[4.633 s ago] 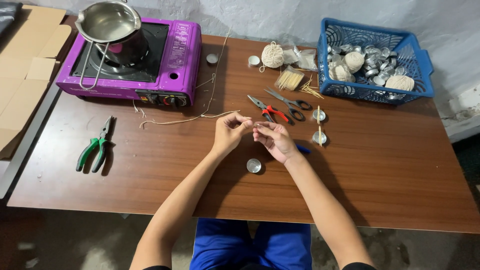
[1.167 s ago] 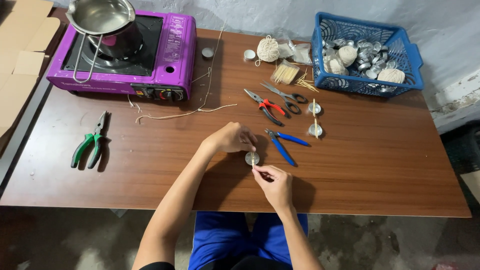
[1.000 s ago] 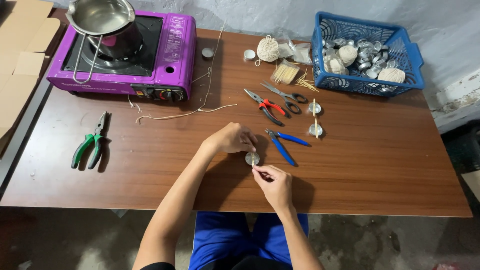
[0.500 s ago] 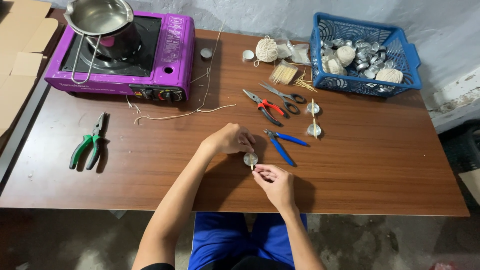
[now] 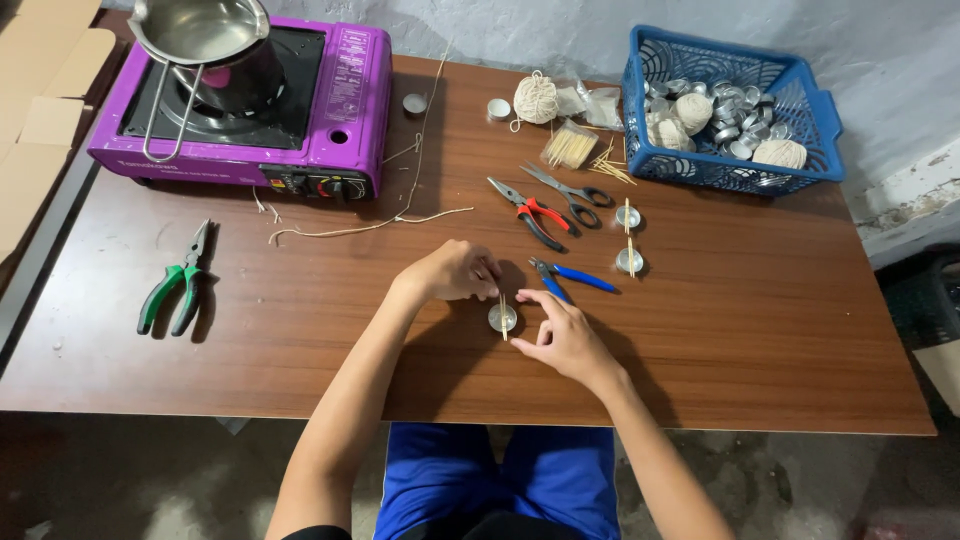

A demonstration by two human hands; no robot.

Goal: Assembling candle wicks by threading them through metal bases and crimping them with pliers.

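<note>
Head view looks straight down on a brown wooden surface (image 5: 760, 330) where a person is setting a thin stick across a small metal cup (image 5: 502, 318), which sits near the middle of the front edge. The left hand (image 5: 455, 272) is curled nearly closed, its fingers (image 5: 490, 272) pinching the far end of the stick (image 5: 502, 308) above the cup. The right hand (image 5: 562, 335) rests just beside the cup, its fingers partly open, forefinger and thumb touching the cup's near side; whether they grip the stick's near end I cannot tell.

Judging from how things lie, two cups (image 5: 628, 216) toward the right of centre already carry sticks across their rims and look finished, the second (image 5: 630, 261) just in front of the first. This one appears to be the third, and its stick is not yet let go. Many bare cups wait in the blue basket (image 5: 810, 105) at the far right corner, so most of the work seems left.

Blue cutters (image 5: 570, 278) lie just beyond the right hand, red pliers (image 5: 530, 212) and scissors (image 5: 565, 192) farther back. Green pliers (image 5: 175, 290) lie near the left edge, and a purple stove (image 5: 330, 110) with a pot (image 5: 205, 35) stands at the far left corner.
</note>
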